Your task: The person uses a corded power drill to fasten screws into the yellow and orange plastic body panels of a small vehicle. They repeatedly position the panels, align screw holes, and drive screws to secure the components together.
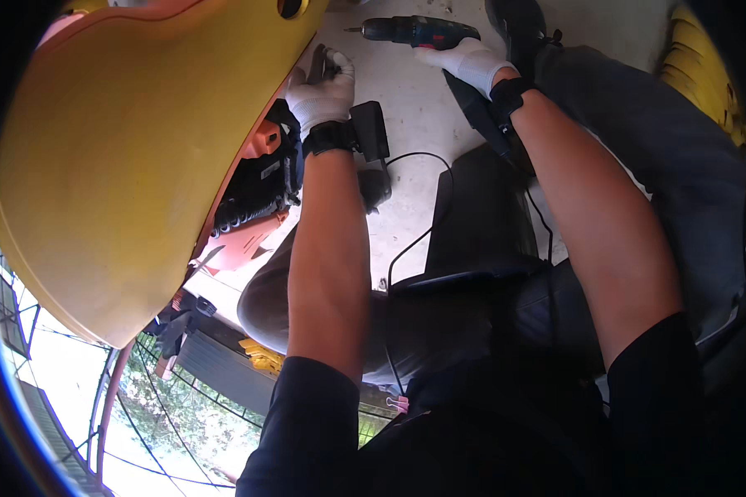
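Observation:
My right hand, in a white work glove, is wrapped round a dark cordless drill with red marks. The drill lies level in the air, its bit pointing left. Beside the edge of a large curved yellow panel is my left hand, in a white glove with a grey palm. Its fingers are curled in and the thumb is bent toward them; anything between them is too small or hidden to tell. The panel's underside and rim are orange-pink.
Under the panel sit black machine parts with a coil spring and orange pieces. Cables run from black boxes at my wrists. My bent legs rest on the pale concrete floor. A yellow ribbed part stands far right.

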Tool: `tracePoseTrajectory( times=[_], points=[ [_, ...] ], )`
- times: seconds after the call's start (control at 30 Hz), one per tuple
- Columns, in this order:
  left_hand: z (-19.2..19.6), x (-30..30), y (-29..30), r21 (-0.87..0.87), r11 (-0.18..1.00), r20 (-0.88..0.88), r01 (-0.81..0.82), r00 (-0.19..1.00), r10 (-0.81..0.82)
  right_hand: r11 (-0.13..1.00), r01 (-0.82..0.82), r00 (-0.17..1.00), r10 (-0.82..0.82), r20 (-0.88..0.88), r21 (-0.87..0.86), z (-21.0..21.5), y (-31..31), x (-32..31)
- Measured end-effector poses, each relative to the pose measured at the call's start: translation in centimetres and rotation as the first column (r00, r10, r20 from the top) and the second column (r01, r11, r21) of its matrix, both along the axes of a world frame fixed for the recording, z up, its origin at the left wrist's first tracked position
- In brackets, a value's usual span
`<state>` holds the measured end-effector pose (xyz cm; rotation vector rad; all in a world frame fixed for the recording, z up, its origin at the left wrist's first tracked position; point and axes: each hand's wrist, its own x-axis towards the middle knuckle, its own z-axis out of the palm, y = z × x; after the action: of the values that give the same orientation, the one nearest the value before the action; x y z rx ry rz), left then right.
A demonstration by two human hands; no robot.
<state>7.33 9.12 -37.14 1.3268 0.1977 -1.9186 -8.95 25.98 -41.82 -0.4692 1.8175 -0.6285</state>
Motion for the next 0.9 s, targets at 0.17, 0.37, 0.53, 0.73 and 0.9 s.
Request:
tracePoseTrajectory(
  times=[0.17, 0.37, 0.53, 0.73, 0.9],
  points=[
    [-1.6, 0.6, -2.3, -0.134, 0.984, -0.065, 0.117, 0.990, -0.127, 1.000, 0.003, 1.000, -0.003, -0.007, 0.014, -0.5, -1.2, 0.9],
    [-2.0, -0.2, -2.9, -0.164, 0.953, -0.083, 0.256, 0.959, -0.272, 0.998, 0.064, 0.998, -0.064, 0.018, 0.005, -4.5, -2.0, 3.1],
    [-1.6, 0.3, -2.8, -0.153, 0.944, -0.055, 0.294, 0.951, -0.305, 0.995, 0.094, 0.989, -0.088, 0.115, -0.045, -3.0, -3.0, 3.2],
    [-1.6, 0.7, -3.0, -0.135, 0.935, 0.004, 0.328, 0.944, -0.331, 0.999, 0.018, 0.979, -0.024, 0.202, 0.032, -2.8, -3.7, 3.0],
    [-1.6, 1.1, -3.0, -0.116, 0.933, 0.023, 0.342, 0.940, -0.342, 1.000, 0.022, 0.974, -0.019, 0.224, -0.007, -4.1, -3.9, 3.7]
  ],
)
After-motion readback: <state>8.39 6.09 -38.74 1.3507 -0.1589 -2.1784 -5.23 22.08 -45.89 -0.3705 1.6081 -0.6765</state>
